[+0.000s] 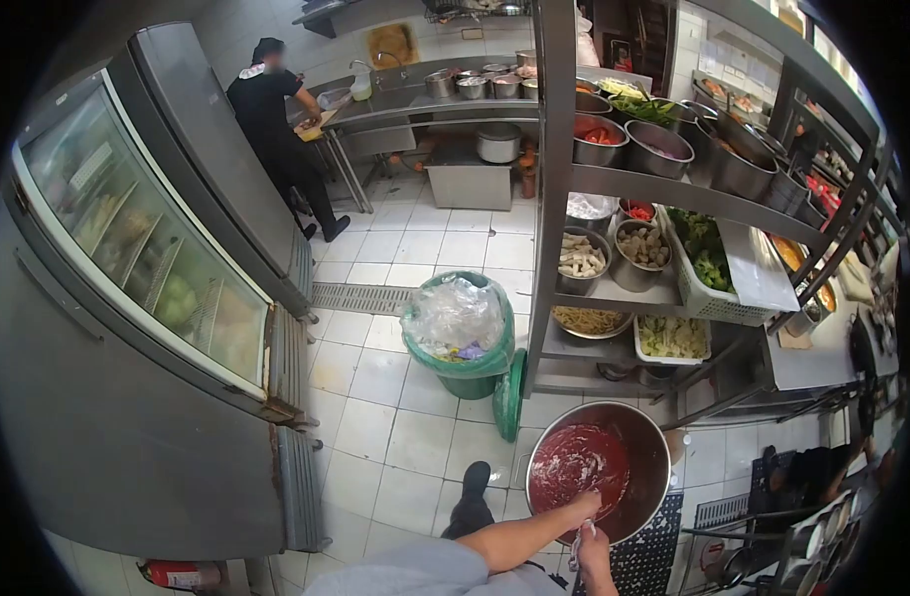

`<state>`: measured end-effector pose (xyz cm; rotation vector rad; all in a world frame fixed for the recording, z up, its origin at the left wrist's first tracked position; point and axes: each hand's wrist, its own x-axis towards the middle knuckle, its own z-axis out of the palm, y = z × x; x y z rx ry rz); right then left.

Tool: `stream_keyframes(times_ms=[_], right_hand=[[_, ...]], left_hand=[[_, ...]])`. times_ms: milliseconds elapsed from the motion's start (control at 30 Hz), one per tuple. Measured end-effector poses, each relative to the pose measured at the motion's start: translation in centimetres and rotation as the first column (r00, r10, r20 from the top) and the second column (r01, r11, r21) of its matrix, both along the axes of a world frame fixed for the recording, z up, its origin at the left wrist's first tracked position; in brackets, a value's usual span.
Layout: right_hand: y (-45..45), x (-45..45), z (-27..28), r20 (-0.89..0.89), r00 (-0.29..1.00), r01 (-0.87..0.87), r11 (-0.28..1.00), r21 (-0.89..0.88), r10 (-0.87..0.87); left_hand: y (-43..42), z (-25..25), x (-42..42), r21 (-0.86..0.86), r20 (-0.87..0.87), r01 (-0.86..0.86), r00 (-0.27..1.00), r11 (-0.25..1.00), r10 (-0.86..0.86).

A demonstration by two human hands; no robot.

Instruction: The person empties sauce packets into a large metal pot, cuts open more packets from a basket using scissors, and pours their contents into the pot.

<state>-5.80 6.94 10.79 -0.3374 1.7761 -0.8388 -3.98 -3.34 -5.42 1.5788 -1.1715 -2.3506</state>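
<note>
A large steel pot [651, 447] stands low in front of me. It holds red liquid [564, 472] with pale streaks swirling on its surface. My left hand [584, 505] is closed over the near part of the pot; what its fingers grip is not clear. Just below it, by the near rim, my right hand [593, 551] wraps round a shiny metal handle [575, 548]. The far end of that handle is hidden, so I cannot tell the kind of tool.
Left of the pot stands a green bin [475, 382] with plastic bags, its lid [510, 395] leaning alongside. A steel rack [549, 248] holds bowls and vegetable baskets. Fridges [147, 228] line the left. A person [276, 119] works at the back counter; another person [817, 467] is at right.
</note>
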Motion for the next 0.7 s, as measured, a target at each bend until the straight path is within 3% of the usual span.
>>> stream_keyframes(times_ms=[133,233,367,400,500,533,567,600,700], right_hand=[[-0.1,-0.2,-0.4,0.119,0.981,0.156,0.988,-0.007,-0.154],[-1.1,-0.2,0.8,0.153,0.951,0.271,0.963,0.005,-0.268],[-1.8,0.1,1.5,0.151,0.962,0.236,0.971,-0.05,-0.226],[-1.6,-0.3,0.6,0.107,0.982,0.16,0.986,-0.046,-0.154],[-1.1,-1.3,-2.3,-0.074,0.996,-0.044,0.997,-0.065,0.039],[-0.8,-1.3,-2.5,-0.173,0.982,-0.098,0.992,-0.086,0.082],[-0.3,-1.2,-2.6,-0.273,0.954,-0.153,0.983,-0.098,0.121],[-1.1,-0.9,1.0,-0.419,0.868,-0.305,0.952,-0.026,0.267],[-0.8,-1.2,-0.4,-0.568,0.763,-0.358,0.933,0.025,0.308]], left_hand=[[-0.2,6.5,0.1,0.293,-0.069,-0.224,0.965,0.929,0.254],[0.4,7.8,0.4,0.378,-0.127,-0.237,0.944,0.895,0.303],[0.4,8.1,0.7,0.15,-0.105,-0.193,0.972,0.97,0.21],[0.3,7.6,0.4,0.116,0.008,-0.194,0.981,0.974,0.194],[0.7,5.9,0.4,-0.021,0.03,-0.144,0.989,0.989,0.145],[0.7,5.4,0.2,0.006,0.113,-0.142,0.984,0.99,0.141],[1.1,4.9,0.0,-0.011,0.105,-0.17,0.98,0.985,0.171],[1.4,5.0,-0.1,-0.028,0.096,-0.199,0.975,0.98,0.201],[1.3,5.2,-0.1,0.025,0.06,-0.256,0.965,0.966,0.254]])
